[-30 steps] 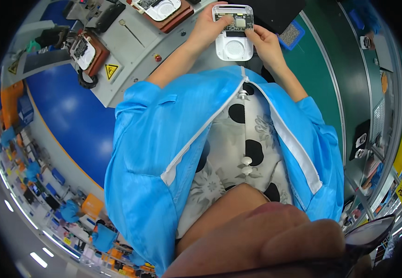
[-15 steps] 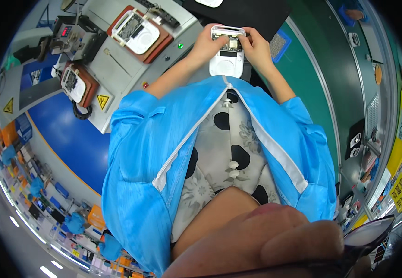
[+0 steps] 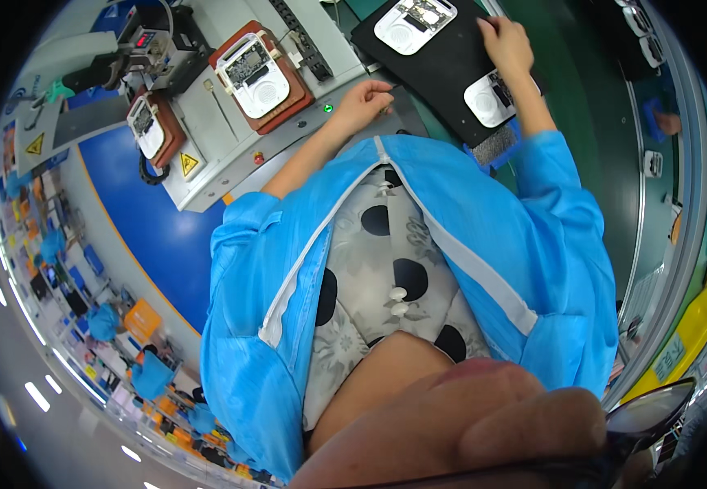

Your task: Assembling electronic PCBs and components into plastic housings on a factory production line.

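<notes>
My left hand (image 3: 363, 106) is beside the front edge of the grey machine, fingers curled in, with a small dark bit at the fingertips that I cannot make out. My right hand (image 3: 510, 49) is over the right side of the black mat (image 3: 443, 85), its fingers bent and a little apart, with nothing visible in them. Partly under my right wrist lies a white device housing (image 3: 484, 107) with a round speaker-like disc and a circuit board. A second, similar white housing (image 3: 406, 37) lies farther back on the mat.
On the grey machine at left, a white housing (image 3: 268, 94) sits in a brown fixture (image 3: 292, 110); another brown fixture (image 3: 170, 134) holds one farther left. A control unit (image 3: 154, 49) with a red display stands behind. A blue tray (image 3: 500, 151) of small parts is near my right forearm.
The white housing that both hands held before my body now lies on the black mat at right. My hands have parted, the right moving right and farther away. The view has shifted.
</notes>
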The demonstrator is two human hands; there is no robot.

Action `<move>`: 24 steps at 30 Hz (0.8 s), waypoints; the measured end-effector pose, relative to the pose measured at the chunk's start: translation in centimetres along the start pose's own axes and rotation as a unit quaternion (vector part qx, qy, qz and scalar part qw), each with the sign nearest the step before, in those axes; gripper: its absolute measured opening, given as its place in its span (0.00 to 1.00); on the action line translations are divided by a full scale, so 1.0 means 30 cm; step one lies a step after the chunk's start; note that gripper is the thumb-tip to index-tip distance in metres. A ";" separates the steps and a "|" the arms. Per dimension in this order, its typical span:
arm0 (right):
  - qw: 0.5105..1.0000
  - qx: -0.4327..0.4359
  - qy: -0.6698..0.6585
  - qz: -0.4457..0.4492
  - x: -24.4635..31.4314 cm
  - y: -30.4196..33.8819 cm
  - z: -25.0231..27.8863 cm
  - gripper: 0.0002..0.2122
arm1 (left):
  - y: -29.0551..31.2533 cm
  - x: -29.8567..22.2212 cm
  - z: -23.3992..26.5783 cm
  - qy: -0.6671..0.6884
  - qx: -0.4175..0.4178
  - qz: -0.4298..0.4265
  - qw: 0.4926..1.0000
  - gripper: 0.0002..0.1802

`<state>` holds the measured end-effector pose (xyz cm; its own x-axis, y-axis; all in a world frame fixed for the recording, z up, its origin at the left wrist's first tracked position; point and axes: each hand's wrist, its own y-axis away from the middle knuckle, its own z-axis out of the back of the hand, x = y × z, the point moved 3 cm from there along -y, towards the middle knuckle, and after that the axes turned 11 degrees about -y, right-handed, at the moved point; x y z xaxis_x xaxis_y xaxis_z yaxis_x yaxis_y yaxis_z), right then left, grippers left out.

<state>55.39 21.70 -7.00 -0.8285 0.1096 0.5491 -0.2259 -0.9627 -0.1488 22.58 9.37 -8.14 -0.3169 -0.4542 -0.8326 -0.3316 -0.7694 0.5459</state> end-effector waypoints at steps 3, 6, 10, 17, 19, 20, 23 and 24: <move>0.991 0.111 -0.059 -0.045 0.108 -0.153 -0.116 0.14 | -0.002 -0.053 0.009 -0.004 -0.012 -0.009 1.000 0.20; 0.976 0.169 -0.123 0.061 0.099 -0.235 -0.141 0.11 | -0.041 -0.109 0.029 0.009 -0.042 -0.084 0.996 0.22; 0.933 0.259 -0.186 0.170 0.298 -0.179 -0.133 0.09 | -0.046 -0.133 0.173 -0.064 -0.222 -0.201 0.952 0.30; 0.886 0.308 -0.276 0.211 0.546 0.084 0.141 0.07 | -0.042 -0.271 0.116 -0.082 -0.160 -0.159 0.971 0.26; 0.887 0.278 -0.328 0.169 0.590 0.149 0.159 0.07 | 0.037 -0.294 0.092 0.021 -0.138 -0.205 0.969 0.19; 0.875 0.267 -0.371 0.160 0.609 0.180 0.125 0.08 | 0.069 -0.273 0.121 -0.022 -0.183 -0.218 0.958 0.19; 0.810 0.349 -0.453 0.127 0.649 0.263 0.079 0.11 | 0.147 -0.247 0.162 -0.002 -0.231 -0.235 0.944 0.17; 0.802 0.373 -0.453 0.114 0.664 0.289 0.080 0.12 | 0.180 -0.256 0.175 0.003 -0.236 -0.238 0.942 0.17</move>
<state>38.16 14.94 4.64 -0.0166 0.0110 0.9998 0.5271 -0.8496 0.0182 18.56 11.06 1.70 -0.2256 -0.0086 -0.9742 -0.0022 -1.0000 0.0094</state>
